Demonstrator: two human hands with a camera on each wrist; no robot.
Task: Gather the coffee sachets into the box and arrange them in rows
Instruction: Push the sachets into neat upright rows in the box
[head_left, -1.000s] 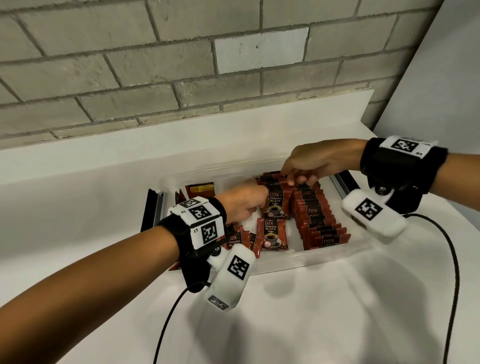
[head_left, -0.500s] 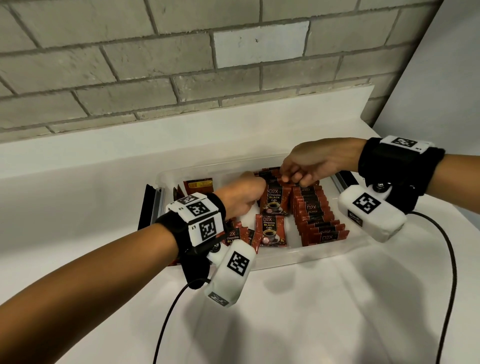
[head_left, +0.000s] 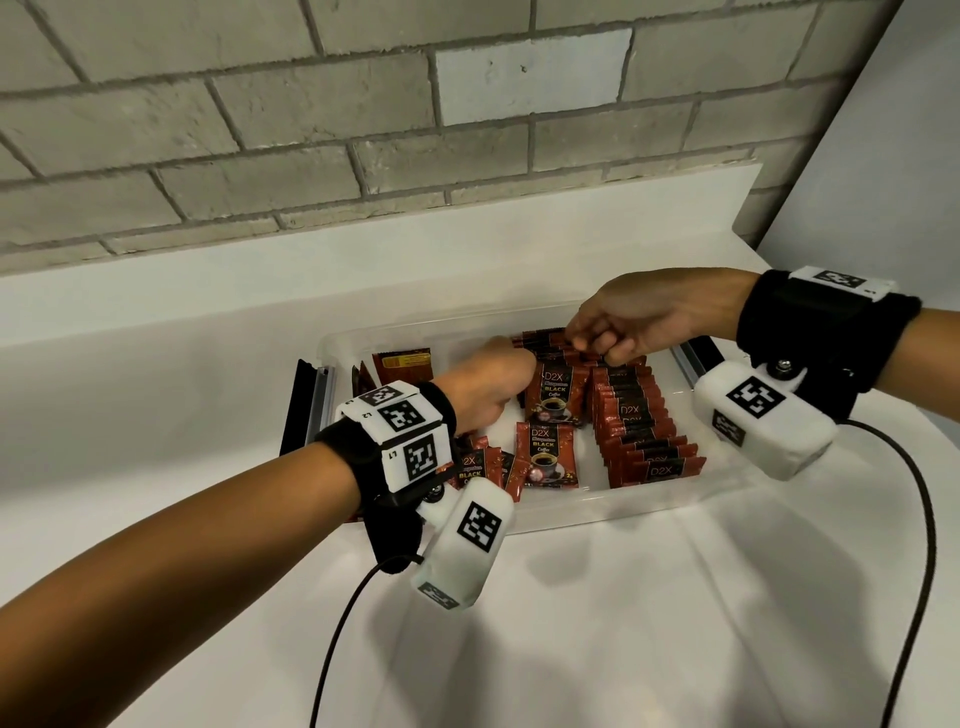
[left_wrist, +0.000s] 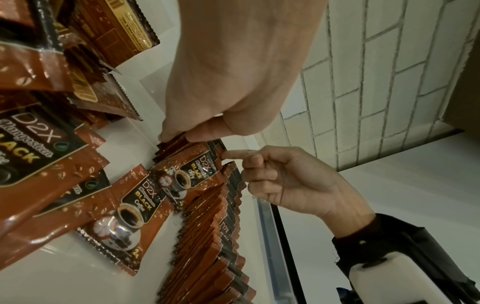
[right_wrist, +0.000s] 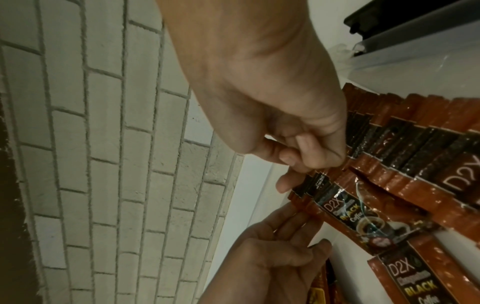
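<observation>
A clear plastic box holds red-and-black coffee sachets. A packed row of sachets stands on edge along its right side. In the middle leans a short stack. My left hand pinches that stack's left edge between thumb and fingers. My right hand pinches the stack's top edge, thumb behind and curled fingers in front. One sachet lies flat in front of the stack.
More loose sachets lie in the box's near left, partly under my left wrist. One gold-backed sachet leans at the far left. Black lid clips stick out at both ends. A brick wall rises behind the white counter.
My left hand has crept slightly farther into the box against the middle stack. The right hand stays at the stack's top edge.
</observation>
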